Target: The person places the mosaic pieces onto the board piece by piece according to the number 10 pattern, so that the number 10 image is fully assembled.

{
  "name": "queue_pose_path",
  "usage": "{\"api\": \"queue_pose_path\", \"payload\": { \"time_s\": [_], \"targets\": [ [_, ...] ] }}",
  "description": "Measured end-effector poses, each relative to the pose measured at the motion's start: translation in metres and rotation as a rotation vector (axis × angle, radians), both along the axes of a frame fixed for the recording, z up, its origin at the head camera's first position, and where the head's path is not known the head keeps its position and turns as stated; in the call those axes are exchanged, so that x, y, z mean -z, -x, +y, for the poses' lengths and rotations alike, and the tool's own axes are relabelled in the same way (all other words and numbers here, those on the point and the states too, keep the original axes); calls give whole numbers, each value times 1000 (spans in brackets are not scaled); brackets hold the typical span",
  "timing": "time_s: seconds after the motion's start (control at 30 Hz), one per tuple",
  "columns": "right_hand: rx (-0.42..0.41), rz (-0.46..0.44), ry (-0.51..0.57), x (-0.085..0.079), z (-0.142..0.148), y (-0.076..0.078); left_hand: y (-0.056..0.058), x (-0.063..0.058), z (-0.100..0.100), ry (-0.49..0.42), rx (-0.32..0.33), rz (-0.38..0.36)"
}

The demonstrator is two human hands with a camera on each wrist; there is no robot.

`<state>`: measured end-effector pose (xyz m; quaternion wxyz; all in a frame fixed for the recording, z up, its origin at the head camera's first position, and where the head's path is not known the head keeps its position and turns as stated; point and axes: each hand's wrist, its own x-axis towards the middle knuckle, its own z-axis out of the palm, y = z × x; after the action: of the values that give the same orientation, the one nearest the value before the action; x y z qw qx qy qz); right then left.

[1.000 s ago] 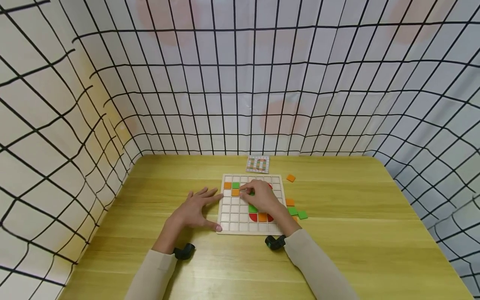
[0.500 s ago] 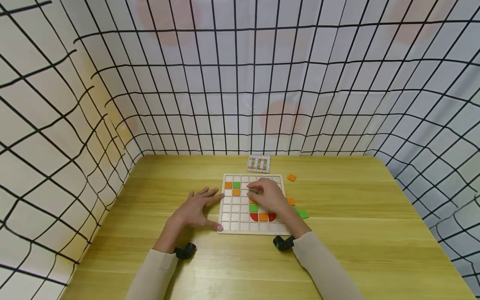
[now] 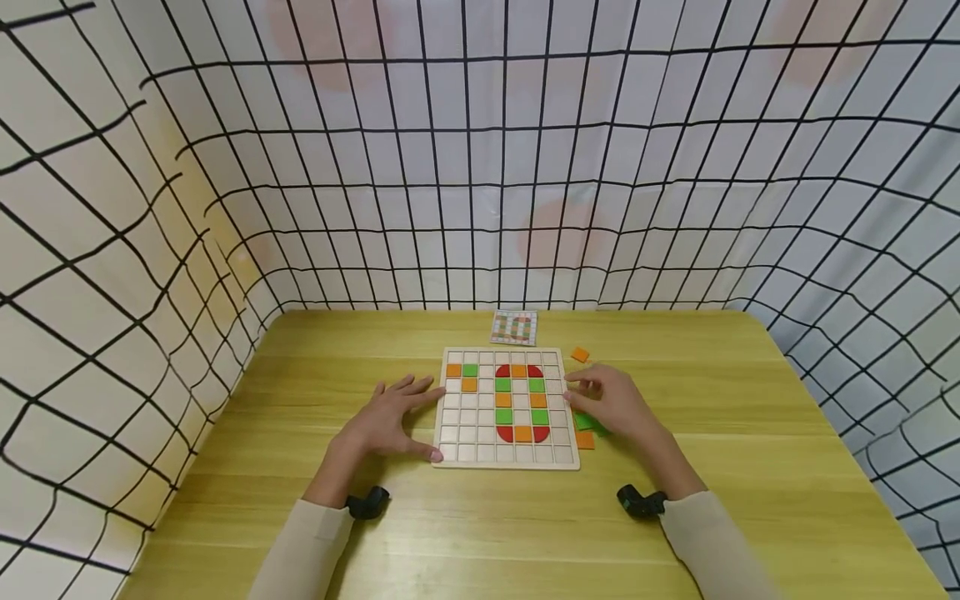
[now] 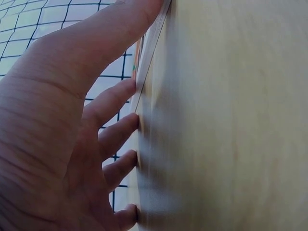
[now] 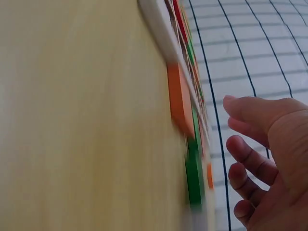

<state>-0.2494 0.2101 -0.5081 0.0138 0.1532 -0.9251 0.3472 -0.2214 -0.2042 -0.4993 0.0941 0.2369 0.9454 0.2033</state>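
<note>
A pale wooden grid board (image 3: pixel 461 415) lies on the table. My left hand (image 3: pixel 390 421) spreads over its left edge, the thumb at the lower corner and the index finger higher up; in the left wrist view the fingertips (image 4: pixel 132 120) rest on the table. My right hand (image 3: pixel 611 400) hovers just right of the board, fingers loosely bent, holding nothing in the right wrist view. Beneath it are loose green tiles (image 3: pixel 582 422) and an orange tile (image 3: pixel 585 440), partly hidden by the hand. Red, orange and green tiles form a ring on the board's right side.
Two orange tiles and a green tile (image 3: pixel 470 370) sit in the board's upper left cells. A small pattern card (image 3: pixel 514 327) lies behind the board. Another orange tile (image 3: pixel 580 354) lies right of the board's far corner. Black-gridded white sheeting (image 3: pixel 495 208) surrounds the table.
My right hand has left the board and moved right, over the loose tiles, uncovering the ring of tiles. The left hand has stayed at the board's edge.
</note>
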Motion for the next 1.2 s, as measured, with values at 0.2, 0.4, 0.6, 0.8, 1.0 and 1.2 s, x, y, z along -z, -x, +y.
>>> {"api": "queue_pose_path", "payload": {
  "time_s": [0.2,0.4,0.6,0.8,1.0,1.2],
  "targets": [
    [-20,-4,-55,1,33,-11,-1,-1,-1,1,-11,5],
    [-97,-32,-82,3,50,-20,-2,0,-2,-7,-13,12],
    [-111,-39,-72,7,63,-23,-3,2,-2,-9,-10,20],
    [-78,-56,-57,11,78,-25,-2,2,-2,-5,-14,19],
    [-128,-53,-24,11,89,-30,-1,3,-1,2,-10,14],
    [-167,-35,-28,10,92,-30,0,3,0,-2,-16,8]
  ]
}}
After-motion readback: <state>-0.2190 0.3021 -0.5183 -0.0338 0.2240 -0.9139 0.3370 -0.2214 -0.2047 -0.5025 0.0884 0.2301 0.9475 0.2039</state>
